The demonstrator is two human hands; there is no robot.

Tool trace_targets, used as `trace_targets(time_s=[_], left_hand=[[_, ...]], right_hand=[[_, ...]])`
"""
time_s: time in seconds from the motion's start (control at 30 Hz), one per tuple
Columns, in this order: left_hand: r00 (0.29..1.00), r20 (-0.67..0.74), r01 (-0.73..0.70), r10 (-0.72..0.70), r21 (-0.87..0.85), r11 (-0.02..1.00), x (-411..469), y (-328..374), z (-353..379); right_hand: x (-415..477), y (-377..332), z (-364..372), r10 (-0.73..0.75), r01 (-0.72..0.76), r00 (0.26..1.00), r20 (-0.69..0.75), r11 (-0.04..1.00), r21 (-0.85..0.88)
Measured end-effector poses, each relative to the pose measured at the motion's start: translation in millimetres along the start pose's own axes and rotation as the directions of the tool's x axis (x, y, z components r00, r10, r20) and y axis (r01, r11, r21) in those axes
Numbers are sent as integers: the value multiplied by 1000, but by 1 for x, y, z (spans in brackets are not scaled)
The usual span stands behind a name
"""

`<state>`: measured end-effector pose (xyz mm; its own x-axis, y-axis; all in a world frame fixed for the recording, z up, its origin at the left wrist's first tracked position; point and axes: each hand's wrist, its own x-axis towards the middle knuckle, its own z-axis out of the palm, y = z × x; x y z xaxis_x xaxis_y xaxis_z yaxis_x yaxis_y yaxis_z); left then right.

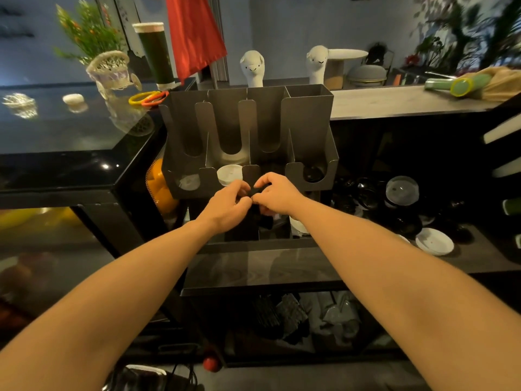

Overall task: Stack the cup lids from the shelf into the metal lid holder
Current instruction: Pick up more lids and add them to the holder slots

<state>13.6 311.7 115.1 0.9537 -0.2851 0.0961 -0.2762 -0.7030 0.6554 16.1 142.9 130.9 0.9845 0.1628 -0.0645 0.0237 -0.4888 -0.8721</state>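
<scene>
Head view. The metal lid holder is dull grey sheet steel, with tall U-cut slots behind and shorter U-cut pockets in front. It stands between a glossy black counter and a matte grey shelf.

Front pockets, left to right:
- a translucent disc lid, lying low
- a white lid, flat and round, near the pocket's top
- the third pocket, hidden behind the hands
- a black lid, glossy

The left hand and right hand meet fingertip to fingertip just in front of the third pocket. Their fingers are curled tight around something small and dark. Cannot tell whether either hand actually holds it.

Loose on the shelf to the right are a heap of shiny black lids, a clear domed lid and a flat white lid, the last well apart from the holder.

Behind the holder stand two pale llama figures, smooth and matte.
</scene>
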Motion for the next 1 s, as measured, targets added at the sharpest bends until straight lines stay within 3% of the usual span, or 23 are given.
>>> trace_targets(time_s=[0.13, 0.3, 0.43, 0.5, 0.67, 0.77, 0.9, 1.0], left_hand=[[988, 156, 22, -20, -11, 1000, -3, 4, 11], [994, 95, -53, 52, 4, 999, -3, 18, 21], [994, 71, -85, 88, -44, 995, 3, 36, 26], [993, 25, -114, 115, -31, 993, 5, 43, 28], [957, -98, -269, 274, 67, 961, 9, 55, 25], [916, -150, -340, 371, 199, 919, 14, 60, 20], [907, -222, -283, 359, 312, 907, 27, 61, 11], [902, -254, -251, 348, 347, 904, 40, 61, -1]], right_hand=[[-14, 10, -6, 163, -145, 986, -37, 944, 296], [-26, 16, -18, 410, -308, 911, -47, 752, 583], [-29, 22, -32, 443, -308, 896, 19, 591, 746], [-31, 23, -40, 430, -273, 903, 0, 573, 773], [-33, 16, -52, 427, -234, 899, -100, 660, 713], [-28, 9, -58, 370, -218, 916, -155, 784, 582], [-15, 0, -67, 206, -112, 943, -261, 936, 334], [-4, -8, -74, 31, 2, 957, -288, 993, 115]])
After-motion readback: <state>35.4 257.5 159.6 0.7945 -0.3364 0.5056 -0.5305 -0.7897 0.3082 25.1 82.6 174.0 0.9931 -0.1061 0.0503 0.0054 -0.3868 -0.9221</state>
